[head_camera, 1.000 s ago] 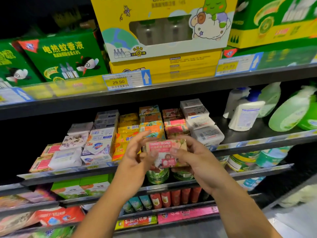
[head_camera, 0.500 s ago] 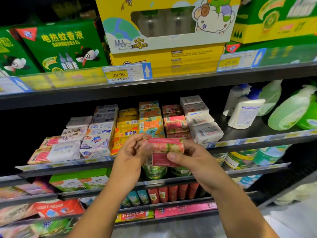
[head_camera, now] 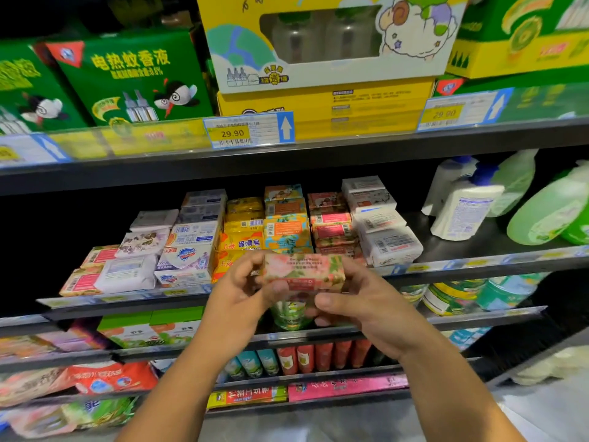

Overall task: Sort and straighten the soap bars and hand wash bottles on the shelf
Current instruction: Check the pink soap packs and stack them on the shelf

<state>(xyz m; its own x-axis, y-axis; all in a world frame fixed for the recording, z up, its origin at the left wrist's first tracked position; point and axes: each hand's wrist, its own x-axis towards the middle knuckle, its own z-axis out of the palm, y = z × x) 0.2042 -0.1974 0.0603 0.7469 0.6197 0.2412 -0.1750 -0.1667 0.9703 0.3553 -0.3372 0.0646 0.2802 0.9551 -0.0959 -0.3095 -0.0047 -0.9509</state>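
Store shelving fills the view, several dark tiers. The upper shelf (head_camera: 350, 151) carries big boxes: a green box (head_camera: 134, 74) at left, a yellow box (head_camera: 318, 43) with a clear window in the middle, a green-and-yellow box (head_camera: 526, 33) at right.

The soap shelf (head_camera: 462, 248) is the next tier down. On its right part a white pump bottle (head_camera: 462, 212) with a blue top leans left, and the green bottles (head_camera: 548, 212) just beside it are tilted too, not upright.

On the left and middle of that shelf the soap bars stand in stacked rows. From the right: white bars (head_camera: 382, 224), pink-red bars (head_camera: 330, 224), orange-teal bars (head_camera: 285, 224), yellow bars (head_camera: 243, 231), white-and-blue bars (head_camera: 191, 250), then loose pink and white packs (head_camera: 105, 272) lying uneven at far left.

Lower tiers hold more goods, including a row of red tubes (head_camera: 322, 355); much of it is blurred.

Both arms reach up from the bottom edge. The left hand (head_camera: 236, 298) pinches the left end of a pink soap bar (head_camera: 302, 267), fingers curled round it. The right hand (head_camera: 360, 301) grips the right end, thumb under the front. The bar is held level in the air, just in front of the soap shelf's front edge, below the orange-teal and pink-red rows, not resting on the shelf.

A price tag (head_camera: 248, 130) reading 29.90 sits on the upper shelf's edge.
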